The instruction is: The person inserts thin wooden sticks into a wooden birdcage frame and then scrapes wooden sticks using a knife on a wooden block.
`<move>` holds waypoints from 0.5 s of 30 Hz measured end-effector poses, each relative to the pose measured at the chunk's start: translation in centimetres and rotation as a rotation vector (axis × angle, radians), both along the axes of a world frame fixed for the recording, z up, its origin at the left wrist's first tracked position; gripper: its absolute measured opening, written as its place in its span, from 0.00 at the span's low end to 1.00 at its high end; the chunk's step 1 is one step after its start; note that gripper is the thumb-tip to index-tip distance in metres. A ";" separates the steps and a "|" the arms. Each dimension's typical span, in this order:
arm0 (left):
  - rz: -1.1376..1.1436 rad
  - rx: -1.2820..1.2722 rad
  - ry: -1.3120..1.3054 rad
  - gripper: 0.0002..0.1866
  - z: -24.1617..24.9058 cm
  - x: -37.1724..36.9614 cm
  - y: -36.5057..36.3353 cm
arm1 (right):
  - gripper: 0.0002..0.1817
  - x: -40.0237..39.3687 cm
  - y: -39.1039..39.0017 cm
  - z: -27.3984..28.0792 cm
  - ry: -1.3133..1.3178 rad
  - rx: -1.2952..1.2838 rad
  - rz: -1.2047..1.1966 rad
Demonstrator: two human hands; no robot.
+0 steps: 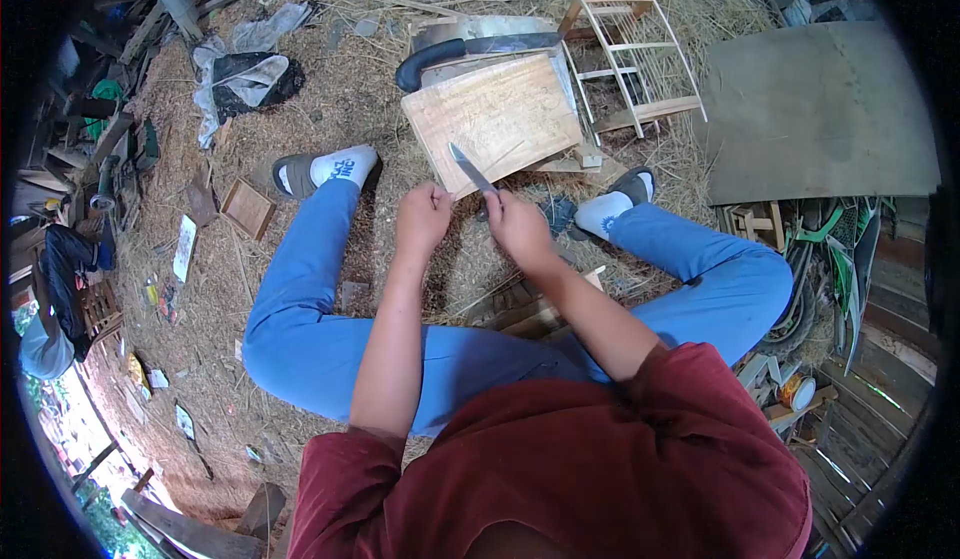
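Observation:
My right hand (520, 227) is closed around the handle of a knife (468, 167), its blade pointing up and left over the near edge of a wooden board (490, 114). Close by on the left, my left hand (424, 217) is closed in a pinch on what looks like a thin pale stick (462, 195), mostly too fine to follow. The board lies between my feet. Beyond it rests a large blade with a curved black handle (430, 62). Right of the board stands a small wooden frame with thin bars (640, 59).
Straw and shavings cover the ground. A flat grey sheet (820, 114) lies at right, with a small wooden box (247, 209) left of my foot. Crumpled plastic (245, 79) lies further back. Scrap wood and a plank wall (880, 429) border the space.

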State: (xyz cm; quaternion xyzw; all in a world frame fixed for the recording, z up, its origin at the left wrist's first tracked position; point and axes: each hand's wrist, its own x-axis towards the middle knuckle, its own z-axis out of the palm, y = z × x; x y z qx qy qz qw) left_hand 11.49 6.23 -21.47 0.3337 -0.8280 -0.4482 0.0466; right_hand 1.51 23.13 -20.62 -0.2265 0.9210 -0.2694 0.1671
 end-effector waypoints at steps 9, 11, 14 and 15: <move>0.022 0.064 -0.011 0.10 0.9 -0.1 0.1 | 0.24 0.1 -0.3 -0.2 -0.009 0.043 -0.093; 0.012 0.052 -0.005 0.09 0.8 -0.1 -0.1 | 0.25 -2.0 0.6 0.0 0.012 -0.025 -0.048; 0.018 0.074 -0.011 0.10 0.3 0.2 0.1 | 0.25 -3.1 0.7 -1.3 -0.022 -0.041 -0.192; 0.028 0.067 -0.017 0.10 0.9 0.1 0.2 | 0.25 -1.8 0.5 -2.6 0.006 -0.085 -0.184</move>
